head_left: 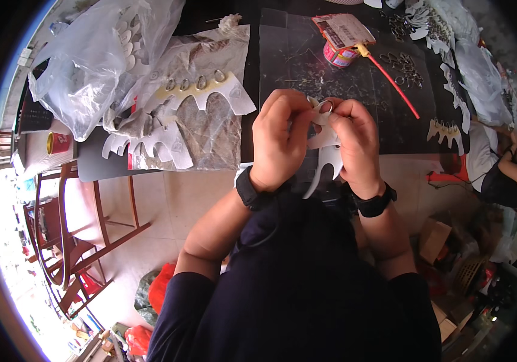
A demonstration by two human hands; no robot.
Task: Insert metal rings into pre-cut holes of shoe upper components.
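My left hand point(281, 136) and my right hand point(358, 142) meet over the near edge of the dark table, fingertips pinched. Between them they hold a white strip with pointed, scalloped tabs point(329, 158), whose lower end hangs down. A small metal ring point(326, 107) shows at the strip's top, by the right thumb and fingers. How the ring sits on the strip is partly hidden by my fingers. Left of my hands, a similar white strip point(234, 96) lies on a plastic sheet, with several metal rings point(202, 82) along its yellowish edge.
A red and pink tub point(338, 55) stands beyond my hands, a packet and a red-handled brush point(397, 87) lying across it. Loose metal rings point(404, 69) are piled to its right. A clear plastic bag point(89, 66) fills the far left. Another person point(505, 163) sits at the right.
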